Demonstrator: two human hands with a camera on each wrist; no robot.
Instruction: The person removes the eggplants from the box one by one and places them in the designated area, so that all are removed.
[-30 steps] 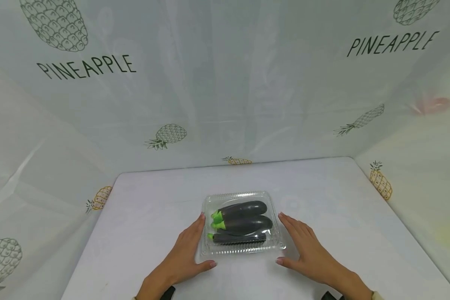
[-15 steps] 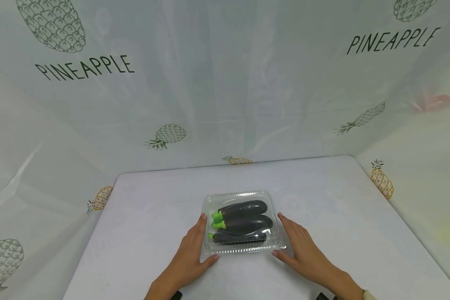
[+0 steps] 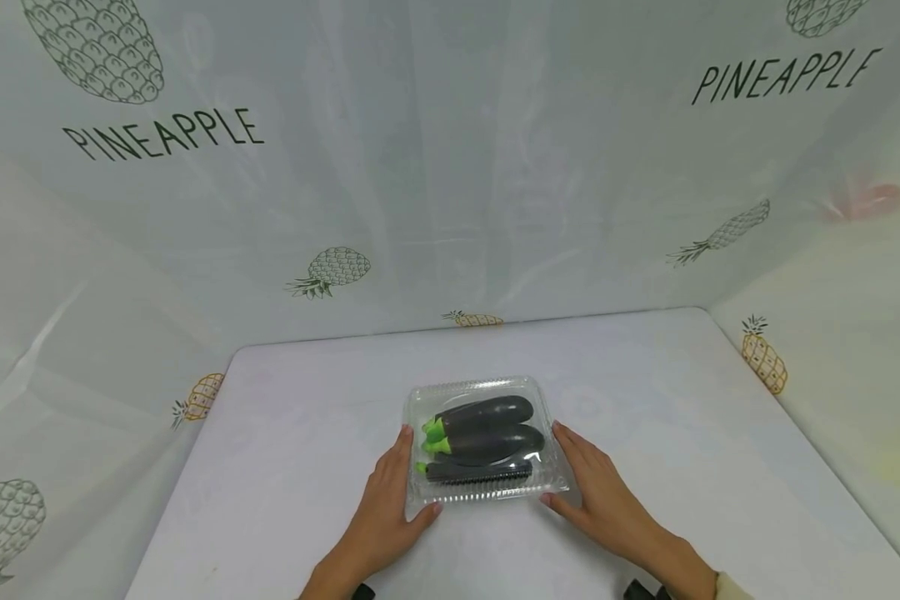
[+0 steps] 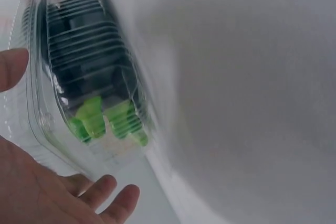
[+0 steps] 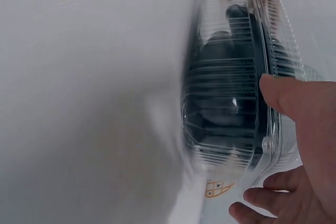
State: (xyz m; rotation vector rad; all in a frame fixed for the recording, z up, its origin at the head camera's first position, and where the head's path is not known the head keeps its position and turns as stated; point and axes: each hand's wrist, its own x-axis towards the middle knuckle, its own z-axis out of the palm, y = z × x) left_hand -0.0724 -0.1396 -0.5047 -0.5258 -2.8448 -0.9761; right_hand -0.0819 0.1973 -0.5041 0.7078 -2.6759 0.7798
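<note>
A clear plastic clamshell box (image 3: 468, 386) with a ribbed rim is closed over dark purple eggplants (image 3: 495, 443) with bright green stem ends. My left hand (image 3: 385, 507) holds its left side, fingers along the wall and thumb at the near corner. On the opposite side, my right hand (image 3: 607, 500) holds it the same way. In the left wrist view, the thumb (image 4: 11, 69) lies over the rim while the other fingertips reach past the far corner. The right wrist view has the right thumb (image 5: 278, 95) pressed on the box's rim.
The box is over a white table (image 3: 330, 392) with rounded back corners. Behind and beside the table hangs a pale curtain (image 3: 450, 183) printed with pineapples. Dark bands (image 3: 645, 590) show at both wrists.
Both hands have come in closer, their thumbs moving inward onto the near corners of the box. The box now sits slightly higher in the head view.
</note>
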